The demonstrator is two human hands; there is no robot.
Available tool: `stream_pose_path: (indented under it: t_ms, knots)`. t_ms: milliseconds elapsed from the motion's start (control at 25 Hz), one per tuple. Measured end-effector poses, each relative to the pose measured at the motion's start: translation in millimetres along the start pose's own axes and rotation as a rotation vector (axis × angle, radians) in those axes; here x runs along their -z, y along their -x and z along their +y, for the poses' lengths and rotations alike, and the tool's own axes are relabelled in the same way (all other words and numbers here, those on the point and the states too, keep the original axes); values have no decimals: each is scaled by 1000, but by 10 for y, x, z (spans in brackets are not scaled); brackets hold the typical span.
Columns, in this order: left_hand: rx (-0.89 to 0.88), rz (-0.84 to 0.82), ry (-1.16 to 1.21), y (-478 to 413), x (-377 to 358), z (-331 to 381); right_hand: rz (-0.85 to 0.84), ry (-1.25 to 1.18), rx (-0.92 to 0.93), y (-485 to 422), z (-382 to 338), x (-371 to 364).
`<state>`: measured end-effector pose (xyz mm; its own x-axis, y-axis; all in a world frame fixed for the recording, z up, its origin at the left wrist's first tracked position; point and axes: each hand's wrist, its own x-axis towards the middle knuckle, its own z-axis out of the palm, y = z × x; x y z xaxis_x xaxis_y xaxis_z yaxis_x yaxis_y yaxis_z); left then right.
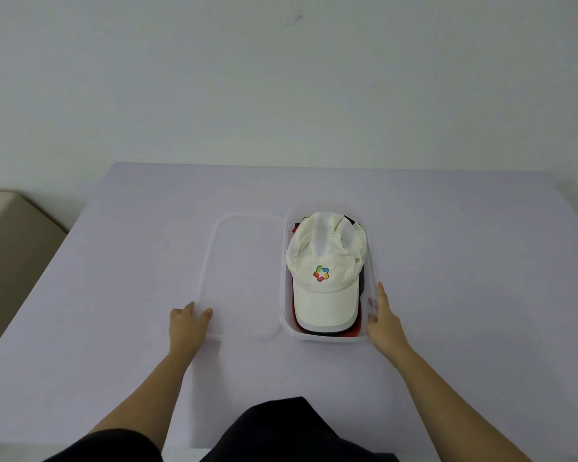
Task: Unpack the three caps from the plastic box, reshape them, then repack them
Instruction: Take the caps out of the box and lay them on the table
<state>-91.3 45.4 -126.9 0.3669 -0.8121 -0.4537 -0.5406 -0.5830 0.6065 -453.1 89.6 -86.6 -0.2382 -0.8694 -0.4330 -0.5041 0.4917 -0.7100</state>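
Here, from the head view, the clear plastic box (327, 338) stands on the pale table (464, 261) with its lid (244, 275) lying flat just beside it on the left. A white cap (326, 271) sits on top inside the box, brim toward the person, with a dark cap (362, 285) and a red cap (296, 315) showing beneath it. The left hand (187, 325) curls round the lid's near left corner, while the right hand (382, 323) lies with fairly straight fingers against the box's right wall.
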Motion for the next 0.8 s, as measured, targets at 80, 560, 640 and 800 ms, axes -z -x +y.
stream_pose_path:
  t_ms: [80, 560, 640, 800]
  knots:
    - [28, 40, -85, 30, -35, 66, -16, -5, -1, -4, -5, 6]
    - [-420, -122, 55, 874, -1015, 1207, -243, 939, 444, -104, -563, 37]
    - [-400, -98, 55, 870, -1095, 1192, -257, 1005, 427, -153, -594, 2]
    - [-349, -93, 96, 860, -1105, 1201, -230, 985, 426, -118, -639, -2]
